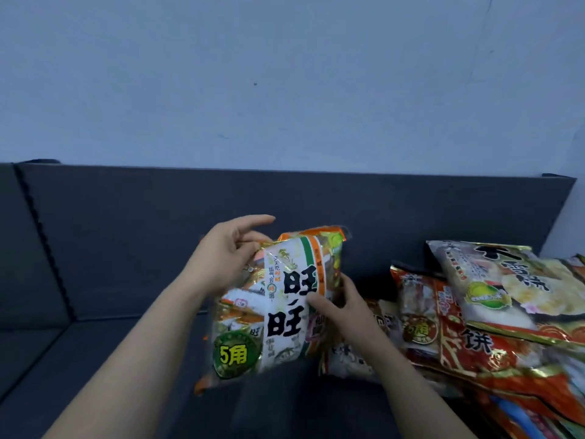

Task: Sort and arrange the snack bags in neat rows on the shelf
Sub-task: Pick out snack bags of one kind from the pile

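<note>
I hold an orange and white snack bag (272,312) with large black characters and a green round label, upright above the dark grey sofa seat. My left hand (228,248) holds its upper left edge, thumb on the front, index finger stretched out above. My right hand (335,302) grips its right side, thumb pressed on the front. A second bag of the same kind seems to lie behind it. To the right lies a pile of bags: a red bag (449,324) and a white and gold bag (512,280) on top.
The dark grey sofa (126,248) fills the lower view, with a seam between cushions on the left and a pale wall behind. Another pale bag (357,359) lies under my right forearm. More colourful bags (538,419) sit at the bottom right corner.
</note>
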{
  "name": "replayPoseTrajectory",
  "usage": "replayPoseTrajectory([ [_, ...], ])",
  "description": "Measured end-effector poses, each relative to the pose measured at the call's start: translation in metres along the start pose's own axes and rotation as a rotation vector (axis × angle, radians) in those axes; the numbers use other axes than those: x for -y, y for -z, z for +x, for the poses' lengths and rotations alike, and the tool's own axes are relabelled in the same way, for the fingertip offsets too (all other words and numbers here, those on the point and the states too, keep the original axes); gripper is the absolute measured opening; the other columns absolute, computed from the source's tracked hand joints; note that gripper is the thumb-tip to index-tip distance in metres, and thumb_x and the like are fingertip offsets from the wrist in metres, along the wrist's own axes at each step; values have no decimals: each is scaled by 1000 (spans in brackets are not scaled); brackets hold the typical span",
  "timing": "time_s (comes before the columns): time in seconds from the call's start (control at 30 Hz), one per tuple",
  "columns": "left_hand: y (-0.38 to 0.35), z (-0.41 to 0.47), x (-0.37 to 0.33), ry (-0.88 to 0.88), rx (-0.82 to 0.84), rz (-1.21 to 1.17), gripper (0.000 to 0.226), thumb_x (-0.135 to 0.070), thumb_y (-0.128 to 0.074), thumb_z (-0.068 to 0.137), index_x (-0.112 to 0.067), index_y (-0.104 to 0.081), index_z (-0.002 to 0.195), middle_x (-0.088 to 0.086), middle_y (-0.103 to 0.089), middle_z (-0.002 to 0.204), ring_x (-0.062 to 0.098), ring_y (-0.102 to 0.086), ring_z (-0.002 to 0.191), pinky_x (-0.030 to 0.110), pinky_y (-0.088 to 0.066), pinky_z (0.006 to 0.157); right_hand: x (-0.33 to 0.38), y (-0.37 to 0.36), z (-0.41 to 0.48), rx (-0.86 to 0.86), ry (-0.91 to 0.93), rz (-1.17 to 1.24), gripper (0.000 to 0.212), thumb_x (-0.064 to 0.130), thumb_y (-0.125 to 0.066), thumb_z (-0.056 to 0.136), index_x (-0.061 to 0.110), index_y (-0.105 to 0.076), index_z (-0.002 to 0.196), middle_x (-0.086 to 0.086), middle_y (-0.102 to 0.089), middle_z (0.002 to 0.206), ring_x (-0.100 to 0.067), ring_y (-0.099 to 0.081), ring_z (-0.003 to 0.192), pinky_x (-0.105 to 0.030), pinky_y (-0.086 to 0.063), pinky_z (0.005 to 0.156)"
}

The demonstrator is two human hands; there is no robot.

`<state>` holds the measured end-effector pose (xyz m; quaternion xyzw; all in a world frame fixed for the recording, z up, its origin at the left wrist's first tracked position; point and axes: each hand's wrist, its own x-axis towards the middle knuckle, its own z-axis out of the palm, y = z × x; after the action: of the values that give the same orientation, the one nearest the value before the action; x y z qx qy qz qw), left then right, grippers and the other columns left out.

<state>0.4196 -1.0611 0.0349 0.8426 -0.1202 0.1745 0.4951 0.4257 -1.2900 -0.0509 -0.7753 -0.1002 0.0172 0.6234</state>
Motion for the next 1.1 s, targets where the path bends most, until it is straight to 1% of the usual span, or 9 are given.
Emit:
replayPoseTrajectory([
  [0.1, -1, -2, 42, -106, -156, 275, 44, -14, -62, 93, -38, -58, 129, -20, -68, 117, 5, -60, 115, 39, -42, 107, -19, -29, 6, -75, -57, -87, 72, 62, -77, 66, 37, -44, 124, 12, -59, 121, -6, -60, 106, -33, -54, 88],
  [0.17, -9, -17, 72, -26, -193, 434, 68, -31, -70, 87, -38, -36, 146, -12, -44, 147, 13, -31, 142, 43, -18, 119, -37, -43, 11, -102, -116, -317, 74, 61, -76, 66, 35, -43, 127, 9, -54, 122, -13, -57, 110, -43, -50, 95],
  [0.27, -19, -52, 108, 263, -207, 219, 123, -47, -83, 67, -36, 5, 153, -11, 0, 161, 19, -5, 149, 49, -14, 120, -57, -53, 10, -71, -127, -360, 57, 52, -74, 70, 36, -49, 119, 10, -61, 113, -16, -61, 104, -47, -51, 93],
  [0.37, -27, -88, 135, 509, -90, -48, 148, -49, -91, 52, -35, 17, 151, -2, -9, 162, 23, -22, 146, 49, -27, 116, -56, -54, 6, -53, -97, -314, 61, 41, -79, 71, 36, -47, 123, 13, -63, 112, -9, -62, 103, -45, -53, 93],
  [0.47, -36, -107, 151, 509, -29, -137, 124, -41, -95, 49, -39, -18, 147, -13, -60, 130, 9, -64, 109, 34, -56, 87, -56, -60, 0, -1, -68, -358, 91, 39, -86, 64, 39, -31, 137, 21, -54, 126, -5, -53, 117, -42, -45, 103],
  [0.63, -49, -95, 148, 271, -70, -84, 101, -22, -90, 65, -58, -21, 129, -39, -49, 114, -21, -50, 105, 5, -44, 83, -63, -66, 2, -117, -45, -412, 107, 37, -87, 64, 36, -16, 145, 14, -51, 134, -8, -50, 123, -42, -44, 106],
  [0.73, -57, -87, 155, 254, -83, -93, 102, -24, -90, 65, -46, -27, 143, -26, -53, 127, -12, -51, 114, 19, -49, 95, -66, -68, 7, -153, -62, -459, 113, 39, -84, 68, 32, -5, 149, 5, -40, 144, -16, -42, 132, -44, -39, 109],
  [0.87, -62, -86, 161, 260, -77, -102, 110, -24, -88, 68, -47, -16, 148, -27, -41, 135, -20, -39, 119, 6, -36, 92, -67, -69, 6, -182, -55, -511, 113, 39, -83, 70, 31, -4, 150, 1, -29, 150, -18, -33, 137, -44, -35, 112],
  [1.1, -57, -85, 160, 306, -137, -81, 100, -45, -81, 72, -45, -17, 149, -11, -40, 147, 13, -39, 137, 46, -41, 108, -57, -63, 4, -191, -1, -556, 100, 45, -80, 70, 27, -18, 147, 3, -28, 147, -16, -34, 134, -42, -38, 110],
])
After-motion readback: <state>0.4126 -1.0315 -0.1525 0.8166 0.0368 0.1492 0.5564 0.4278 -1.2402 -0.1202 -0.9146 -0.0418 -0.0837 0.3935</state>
